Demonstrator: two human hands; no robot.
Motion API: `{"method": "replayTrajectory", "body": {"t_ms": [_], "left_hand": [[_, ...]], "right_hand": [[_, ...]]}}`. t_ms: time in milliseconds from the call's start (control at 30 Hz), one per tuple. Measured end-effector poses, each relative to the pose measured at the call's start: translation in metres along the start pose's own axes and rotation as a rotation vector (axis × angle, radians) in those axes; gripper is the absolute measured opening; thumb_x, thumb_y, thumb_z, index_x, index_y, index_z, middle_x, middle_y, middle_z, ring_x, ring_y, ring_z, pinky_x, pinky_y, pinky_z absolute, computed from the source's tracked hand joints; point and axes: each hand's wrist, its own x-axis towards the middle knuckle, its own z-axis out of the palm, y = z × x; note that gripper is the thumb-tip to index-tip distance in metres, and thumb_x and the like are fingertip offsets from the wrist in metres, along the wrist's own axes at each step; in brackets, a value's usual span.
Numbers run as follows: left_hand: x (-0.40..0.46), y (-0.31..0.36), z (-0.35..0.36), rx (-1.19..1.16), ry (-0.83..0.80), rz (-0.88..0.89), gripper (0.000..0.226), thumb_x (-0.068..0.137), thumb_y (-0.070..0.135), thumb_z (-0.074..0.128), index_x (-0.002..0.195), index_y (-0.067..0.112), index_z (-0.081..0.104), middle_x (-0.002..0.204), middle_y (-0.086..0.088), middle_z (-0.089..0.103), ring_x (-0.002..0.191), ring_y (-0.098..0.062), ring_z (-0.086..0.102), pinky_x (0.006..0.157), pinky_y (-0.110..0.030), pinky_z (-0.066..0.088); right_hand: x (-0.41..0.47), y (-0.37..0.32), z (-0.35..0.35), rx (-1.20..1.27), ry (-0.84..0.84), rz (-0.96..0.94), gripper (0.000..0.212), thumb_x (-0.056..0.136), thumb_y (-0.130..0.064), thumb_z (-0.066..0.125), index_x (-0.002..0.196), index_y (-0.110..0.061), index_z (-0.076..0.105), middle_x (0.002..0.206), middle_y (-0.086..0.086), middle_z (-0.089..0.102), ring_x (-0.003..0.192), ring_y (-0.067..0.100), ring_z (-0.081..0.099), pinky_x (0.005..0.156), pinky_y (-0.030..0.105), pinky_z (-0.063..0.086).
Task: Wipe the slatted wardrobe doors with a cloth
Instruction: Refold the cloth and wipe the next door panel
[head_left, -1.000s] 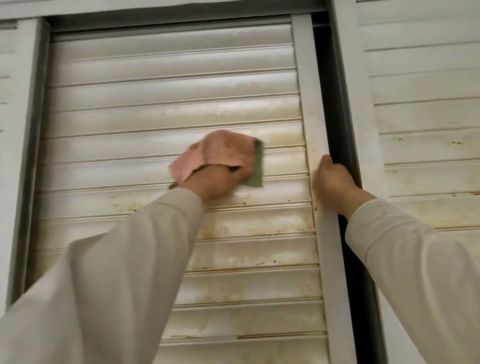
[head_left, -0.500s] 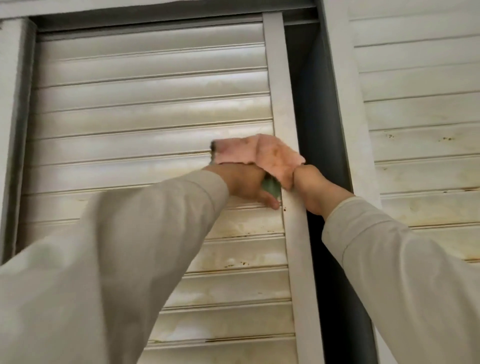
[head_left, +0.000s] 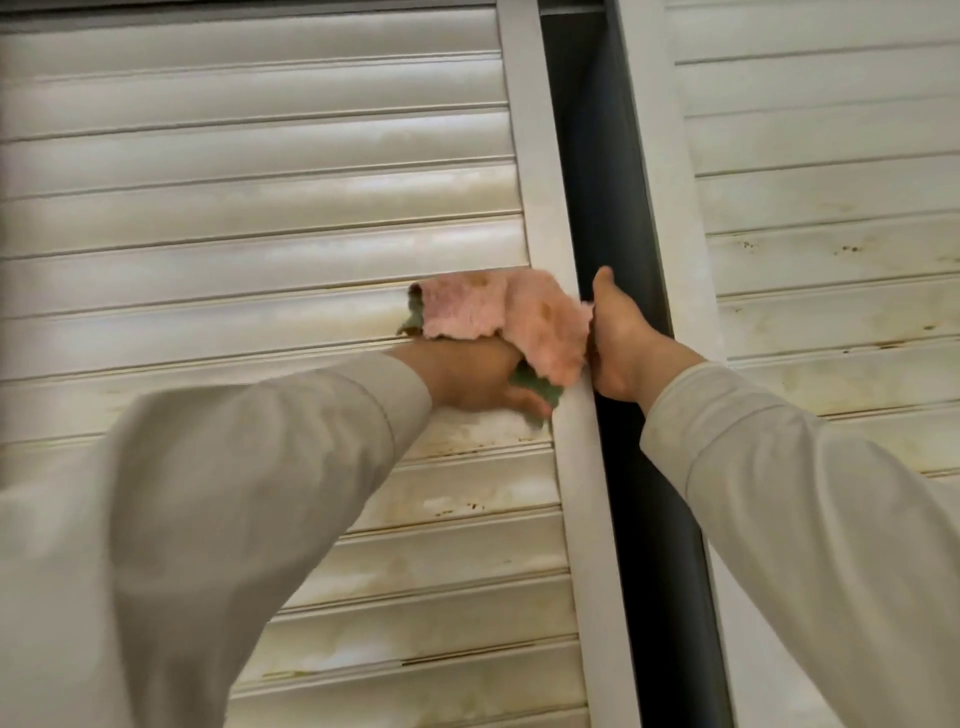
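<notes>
- Two hands met at the centre of the frame. Your left hand (head_left: 478, 382) was clenched around the pink cloth (head_left: 498, 319), pressing it flat against the slats just beside the door's right upright.
- A green layer (head_left: 540, 387) showed under your fingers and again at the cloth's left edge; whether it was a sponge or the cloth's backing could not be told.
- Your right hand (head_left: 623, 343) was curled around the upright (head_left: 550, 208) of the left door, thumb up, the fingers hidden behind the edge. That hold likely braced the panel so your pressing could not push it back.
- The cloth's loose pink corner draped over the upright and touched your right hand, so the stroke appeared to be at the slat's right end.
- The left door (head_left: 260, 208) filled the left and centre of the frame. The slats above your hands looked fairly clean; those below, toward lower centre, carried yellowish stains and brown specks, so much of the wiping seemingly remained.
- A dark gap (head_left: 597, 156) ran right of the upright, showing the door stood ajar.
- The right door (head_left: 831, 182), in the upper right, was speckled too and looked untouched.
- Your pale sleeves (head_left: 234, 519) covered the lower corners.
</notes>
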Motion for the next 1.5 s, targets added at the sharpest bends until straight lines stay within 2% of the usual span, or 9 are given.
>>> {"method": "replayTrajectory", "body": {"t_ms": [167, 333, 500, 567, 800, 1000, 1133, 1300, 1500], "left_hand": [[-0.021, 0.037, 0.065, 0.307, -0.312, 0.176, 0.063, 0.085, 0.074, 0.049, 0.131, 0.033, 0.058, 0.131, 0.005, 0.062, 0.124, -0.023, 0.051, 0.114, -0.041, 0.033], [0.016, 0.013, 0.012, 0.306, -0.001, 0.141, 0.058, 0.090, 0.070, 0.045, 0.138, 0.038, 0.051, 0.138, 0.007, 0.055, 0.129, -0.019, 0.046, 0.116, -0.036, 0.028], [0.057, -0.011, -0.051, 0.106, 0.290, -0.148, 0.062, 0.089, 0.065, 0.051, 0.143, 0.036, 0.045, 0.141, 0.006, 0.051, 0.129, -0.018, 0.047, 0.113, -0.035, 0.033], [0.061, -0.004, -0.054, 0.052, 0.396, -0.242, 0.065, 0.083, 0.069, 0.052, 0.141, 0.038, 0.047, 0.137, 0.004, 0.054, 0.123, -0.019, 0.052, 0.108, -0.036, 0.040], [0.014, 0.017, -0.023, 0.188, 0.174, -0.099, 0.042, 0.097, 0.051, 0.050, 0.133, 0.029, 0.057, 0.129, 0.003, 0.060, 0.116, -0.019, 0.056, 0.102, -0.030, 0.041], [-0.023, -0.052, -0.050, 0.140, 0.384, -0.445, 0.056, 0.097, 0.058, 0.045, 0.141, 0.023, 0.049, 0.136, 0.000, 0.054, 0.122, -0.023, 0.051, 0.108, -0.038, 0.039], [-0.081, -0.091, -0.032, -0.069, 0.657, -0.597, 0.062, 0.075, 0.078, 0.058, 0.128, 0.047, 0.052, 0.126, 0.017, 0.059, 0.117, -0.010, 0.056, 0.105, -0.030, 0.044], [-0.116, -0.102, -0.037, -0.039, 0.557, -0.930, 0.054, 0.096, 0.060, 0.043, 0.139, 0.028, 0.050, 0.141, -0.007, 0.052, 0.128, -0.030, 0.049, 0.110, -0.040, 0.039], [-0.062, -0.072, -0.035, 0.024, 0.630, -0.577, 0.026, 0.096, 0.015, 0.044, 0.107, 0.017, 0.068, 0.107, 0.000, 0.065, 0.106, -0.020, 0.061, 0.098, -0.033, 0.045]], "right_hand": [[-0.006, -0.008, 0.001, -0.105, 0.015, 0.041, 0.081, 0.087, -0.080, 0.030, 0.126, -0.017, 0.063, 0.121, 0.010, 0.069, 0.110, 0.031, 0.065, 0.105, 0.044, 0.046], [-0.011, -0.020, 0.003, -0.163, 0.074, 0.080, 0.090, 0.078, -0.088, 0.032, 0.115, -0.013, 0.065, 0.111, 0.018, 0.069, 0.103, 0.036, 0.064, 0.105, 0.050, 0.043], [-0.011, -0.043, 0.008, -0.102, 0.171, -0.166, 0.052, 0.101, -0.062, 0.026, 0.112, -0.023, 0.058, 0.096, 0.002, 0.066, 0.083, 0.016, 0.061, 0.073, 0.030, 0.050], [-0.010, -0.043, 0.013, -0.109, 0.200, -0.199, 0.055, 0.101, -0.062, 0.026, 0.121, -0.023, 0.059, 0.104, 0.003, 0.067, 0.088, 0.017, 0.062, 0.079, 0.032, 0.049], [0.000, -0.012, 0.017, -0.035, 0.158, -0.104, 0.062, 0.099, -0.065, 0.026, 0.100, -0.022, 0.070, 0.090, 0.004, 0.074, 0.091, 0.021, 0.068, 0.081, 0.031, 0.053], [0.012, -0.005, 0.026, -0.131, 0.197, -0.099, 0.081, 0.091, -0.075, 0.033, 0.145, -0.015, 0.044, 0.127, 0.001, 0.055, 0.124, 0.029, 0.051, 0.108, 0.038, 0.033], [0.011, 0.005, 0.028, -0.215, 0.217, -0.215, 0.054, 0.098, -0.064, 0.036, 0.118, -0.017, 0.053, 0.118, 0.001, 0.058, 0.096, 0.020, 0.054, 0.088, 0.035, 0.038], [0.016, 0.013, 0.038, -0.305, 0.279, -0.335, 0.053, 0.101, -0.060, 0.027, 0.098, -0.015, 0.054, 0.092, 0.002, 0.057, 0.074, 0.013, 0.051, 0.076, 0.032, 0.038], [0.024, 0.017, 0.039, -0.342, 0.346, -0.345, 0.060, 0.100, -0.063, 0.025, 0.099, -0.013, 0.058, 0.088, 0.000, 0.057, 0.079, 0.019, 0.054, 0.074, 0.035, 0.041]]}}
